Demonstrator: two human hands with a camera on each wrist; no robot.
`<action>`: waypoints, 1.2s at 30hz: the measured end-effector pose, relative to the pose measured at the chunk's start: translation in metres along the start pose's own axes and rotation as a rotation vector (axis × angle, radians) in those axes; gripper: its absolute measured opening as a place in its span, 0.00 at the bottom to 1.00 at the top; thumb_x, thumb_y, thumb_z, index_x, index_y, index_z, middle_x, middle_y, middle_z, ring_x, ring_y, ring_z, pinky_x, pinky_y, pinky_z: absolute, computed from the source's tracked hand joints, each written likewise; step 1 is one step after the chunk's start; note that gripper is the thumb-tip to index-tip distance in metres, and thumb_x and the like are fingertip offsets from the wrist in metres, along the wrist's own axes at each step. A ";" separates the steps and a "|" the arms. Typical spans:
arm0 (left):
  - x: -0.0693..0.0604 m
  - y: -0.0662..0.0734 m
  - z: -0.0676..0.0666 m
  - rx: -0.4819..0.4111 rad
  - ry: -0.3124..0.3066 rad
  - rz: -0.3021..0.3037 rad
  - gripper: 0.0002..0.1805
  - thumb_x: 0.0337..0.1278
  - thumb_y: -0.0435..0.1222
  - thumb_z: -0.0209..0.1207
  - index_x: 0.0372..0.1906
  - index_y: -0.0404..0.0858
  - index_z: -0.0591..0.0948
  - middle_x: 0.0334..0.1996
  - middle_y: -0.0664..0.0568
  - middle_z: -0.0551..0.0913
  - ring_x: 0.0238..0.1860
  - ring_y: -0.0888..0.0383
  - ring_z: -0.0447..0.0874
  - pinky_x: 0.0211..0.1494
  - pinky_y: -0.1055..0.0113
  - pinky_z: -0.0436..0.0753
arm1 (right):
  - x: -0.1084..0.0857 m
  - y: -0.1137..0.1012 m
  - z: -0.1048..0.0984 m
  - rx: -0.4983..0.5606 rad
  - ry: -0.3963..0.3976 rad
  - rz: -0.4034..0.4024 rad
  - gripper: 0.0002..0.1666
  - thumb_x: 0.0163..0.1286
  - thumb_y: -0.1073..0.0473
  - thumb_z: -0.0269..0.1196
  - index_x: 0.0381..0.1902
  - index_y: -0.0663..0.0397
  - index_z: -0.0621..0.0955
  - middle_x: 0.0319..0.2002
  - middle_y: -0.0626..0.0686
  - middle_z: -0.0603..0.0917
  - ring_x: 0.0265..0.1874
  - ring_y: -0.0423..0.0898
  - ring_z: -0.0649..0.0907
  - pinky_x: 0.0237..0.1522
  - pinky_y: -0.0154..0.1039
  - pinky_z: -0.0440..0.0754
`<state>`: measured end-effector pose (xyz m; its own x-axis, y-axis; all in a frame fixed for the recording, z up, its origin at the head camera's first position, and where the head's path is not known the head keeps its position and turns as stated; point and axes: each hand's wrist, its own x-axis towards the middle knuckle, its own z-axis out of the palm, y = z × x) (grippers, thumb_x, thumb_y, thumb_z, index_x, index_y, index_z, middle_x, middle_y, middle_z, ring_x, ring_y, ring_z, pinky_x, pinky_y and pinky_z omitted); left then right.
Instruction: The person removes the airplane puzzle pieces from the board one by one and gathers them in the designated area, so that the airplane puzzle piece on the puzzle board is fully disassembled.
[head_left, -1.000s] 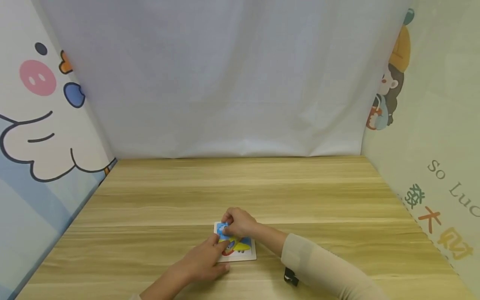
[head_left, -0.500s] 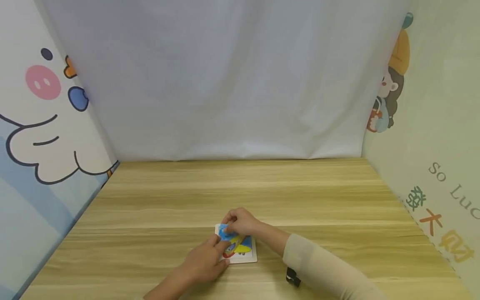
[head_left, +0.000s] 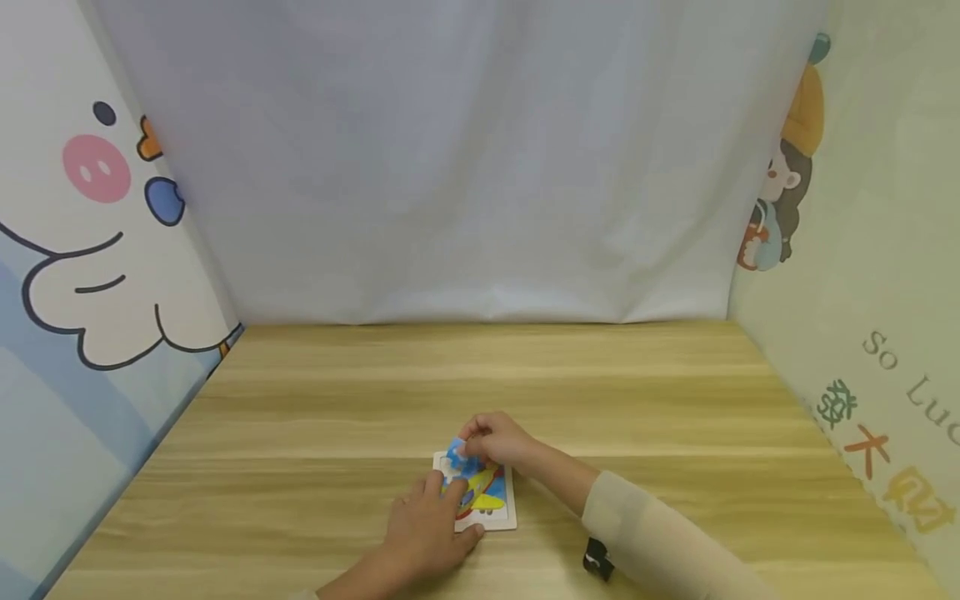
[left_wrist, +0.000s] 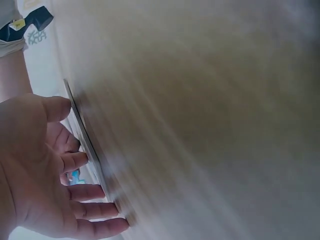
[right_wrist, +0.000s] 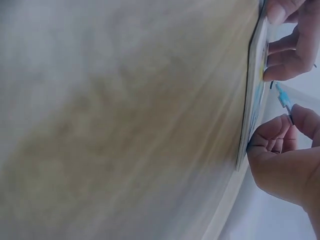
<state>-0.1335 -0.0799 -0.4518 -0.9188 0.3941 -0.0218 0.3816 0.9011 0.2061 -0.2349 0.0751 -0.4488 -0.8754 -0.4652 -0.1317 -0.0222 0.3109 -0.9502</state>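
A small jigsaw puzzle board (head_left: 510,518) with a white frame and a yellow, red and blue airplane picture lies on the table. My right hand (head_left: 501,442) pinches a blue puzzle piece (head_left: 454,452) between thumb and finger. In the right wrist view that piece (right_wrist: 283,98) is tilted up, off the board. A pale bare patch shows at the board's upper left, beside the piece. My left hand (head_left: 426,523) rests on the board's left and lower side, covering part of the picture. The left wrist view shows its fingers (left_wrist: 92,210) extended along the board's edge.
The wood-grain table (head_left: 337,400) reaches back to a white curtain (head_left: 450,167). Printed panels with cartoon figures stand at left (head_left: 97,250) and right (head_left: 862,250). A black object (head_left: 597,560) is beside the right sleeve.
The blue piece has come up out of the board's upper left corner in my right hand, baring the pale patch. Both hands appear slightly further right, as the head view shifts.
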 end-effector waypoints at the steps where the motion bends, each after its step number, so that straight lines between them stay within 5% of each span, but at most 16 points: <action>1: 0.000 0.000 0.000 0.005 -0.005 -0.002 0.31 0.53 0.58 0.57 0.54 0.41 0.70 0.39 0.48 0.66 0.39 0.50 0.68 0.30 0.55 0.74 | -0.001 0.001 0.000 0.008 -0.008 -0.001 0.07 0.59 0.67 0.62 0.36 0.63 0.78 0.25 0.50 0.76 0.20 0.41 0.72 0.22 0.31 0.72; 15: -0.002 0.005 0.000 0.025 0.018 -0.014 0.29 0.52 0.56 0.59 0.53 0.41 0.72 0.38 0.48 0.67 0.37 0.49 0.70 0.26 0.55 0.75 | -0.012 0.001 -0.008 -0.006 -0.008 -0.030 0.07 0.60 0.65 0.63 0.37 0.62 0.80 0.25 0.50 0.76 0.22 0.42 0.72 0.24 0.32 0.71; 26: 0.007 0.022 -0.011 -0.041 -0.065 -0.149 0.27 0.49 0.50 0.64 0.52 0.40 0.73 0.41 0.44 0.67 0.39 0.42 0.72 0.25 0.50 0.78 | -0.016 -0.003 -0.035 -0.045 0.076 0.018 0.08 0.61 0.64 0.64 0.38 0.62 0.82 0.30 0.51 0.78 0.27 0.43 0.74 0.28 0.34 0.74; 36: 0.006 0.026 -0.010 -0.061 -0.041 -0.168 0.28 0.49 0.48 0.65 0.53 0.39 0.73 0.44 0.43 0.68 0.43 0.40 0.72 0.27 0.49 0.79 | -0.008 0.006 -0.053 -0.069 0.108 0.039 0.09 0.60 0.63 0.64 0.38 0.62 0.83 0.25 0.49 0.78 0.22 0.43 0.73 0.25 0.35 0.71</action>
<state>-0.1299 -0.0562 -0.4367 -0.9639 0.2468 -0.1003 0.2148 0.9428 0.2551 -0.2534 0.1248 -0.4387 -0.9232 -0.3606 -0.1329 -0.0173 0.3845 -0.9230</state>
